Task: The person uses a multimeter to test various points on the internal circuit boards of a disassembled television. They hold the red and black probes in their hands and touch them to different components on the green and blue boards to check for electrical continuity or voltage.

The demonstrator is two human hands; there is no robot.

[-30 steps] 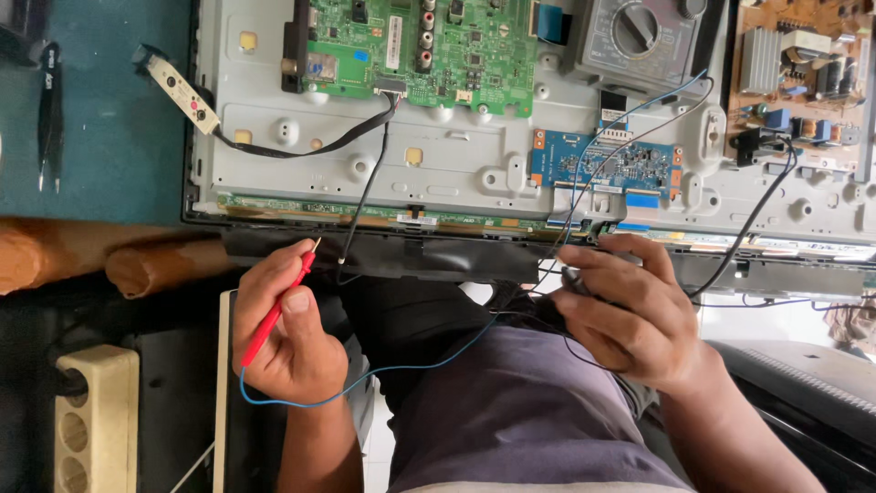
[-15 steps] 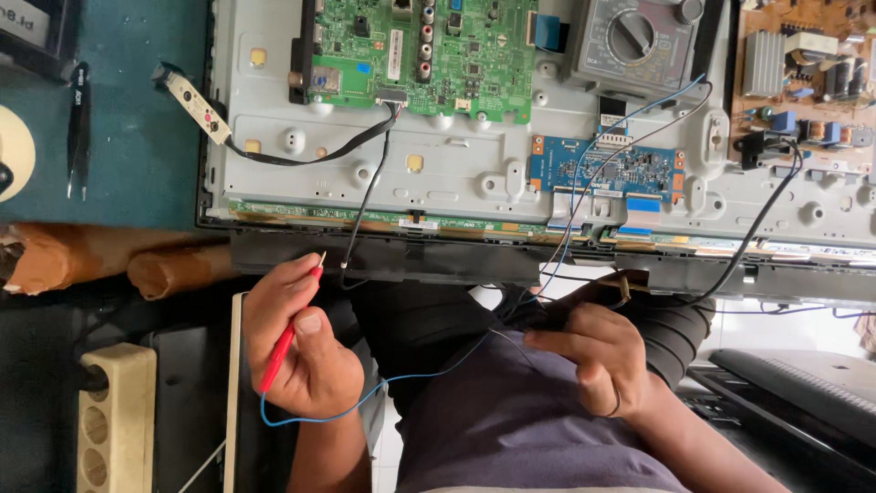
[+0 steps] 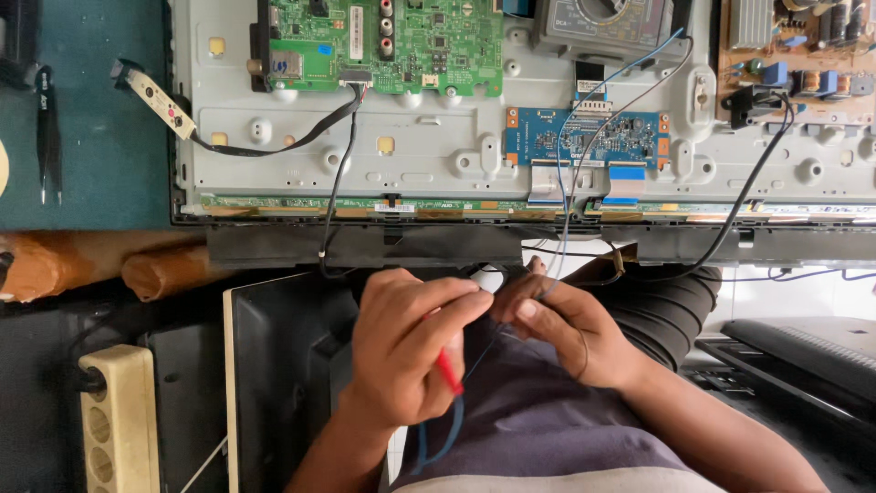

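Matt grey metal chassis (image 3: 438,146), glossy green circuit board (image 3: 411,46) (red plastic probe (image 3: 447,372)).

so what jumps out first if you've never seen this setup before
The opened back of a flat screen fills the top, with a green circuit board upper centre and a small blue board to its right. Below, the left hand grips a red probe against the right hand, which pinches thin wires.

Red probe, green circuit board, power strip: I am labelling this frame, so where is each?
Red probe (image 3: 447,372), head view, on its red shaft below the left hand's fingers.
Green circuit board (image 3: 401,46), head view, middle of the board.
Power strip (image 3: 117,420), head view, on its cream casing.
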